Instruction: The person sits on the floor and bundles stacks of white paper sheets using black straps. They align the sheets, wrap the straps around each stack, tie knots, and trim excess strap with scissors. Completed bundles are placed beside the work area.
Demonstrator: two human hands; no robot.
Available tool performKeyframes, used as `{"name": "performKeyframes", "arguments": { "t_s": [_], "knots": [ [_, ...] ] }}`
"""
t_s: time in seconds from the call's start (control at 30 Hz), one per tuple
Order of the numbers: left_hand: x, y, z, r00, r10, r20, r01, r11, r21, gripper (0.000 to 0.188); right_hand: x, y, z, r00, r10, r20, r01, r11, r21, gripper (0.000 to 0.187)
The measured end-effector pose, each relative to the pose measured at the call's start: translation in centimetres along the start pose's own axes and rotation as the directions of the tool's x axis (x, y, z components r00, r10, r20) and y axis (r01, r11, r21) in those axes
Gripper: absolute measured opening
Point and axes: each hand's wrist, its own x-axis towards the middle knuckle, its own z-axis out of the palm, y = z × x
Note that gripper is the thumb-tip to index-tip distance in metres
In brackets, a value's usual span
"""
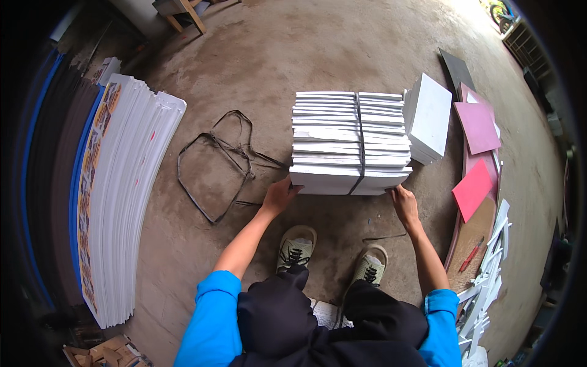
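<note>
A bundle of white foam-like boards (327, 147) sits on the floor in front of my feet, its edges facing up. One black strap (361, 134) runs round it, right of its middle. My left hand (282, 194) grips the near left corner, fingertips partly hidden by the boards. At the near right corner, my right hand (404, 205) has its fingers bent round the edge. A loose tangle of black strap (215, 142) lies left of the bundle, one end reaching toward its left side. Another thin strap piece (385, 237) is near my right shoe.
A smaller white board stack (429, 116) leans just right of the bundle. Farther right are pink sheets (477, 127), a red sheet (472, 191), a red cutter-like tool (471, 254) and white offcut strips (483, 306). Tall white sheets (131, 183) stand along the left.
</note>
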Motion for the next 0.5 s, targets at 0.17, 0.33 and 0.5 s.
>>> {"name": "performKeyframes", "arguments": {
  "t_s": [0.17,0.33,0.5],
  "knots": [
    [2.9,3.6,-3.7,0.973,-0.052,-0.225,0.023,0.992,-0.128,0.042,2.4,-4.7,-6.0,0.992,0.035,-0.118,-0.018,0.989,0.145,0.027],
    [7.2,5.1,-6.6,0.977,-0.132,-0.167,0.124,0.991,-0.059,0.06,6.9,-5.6,-9.7,0.979,0.154,-0.131,-0.124,0.97,0.211,0.036],
    [6.3,6.1,-4.5,0.962,-0.265,-0.072,0.249,0.952,-0.18,0.06,5.1,-4.4,-9.9,0.982,0.189,-0.004,-0.186,0.966,0.178,0.036]
  ]
}}
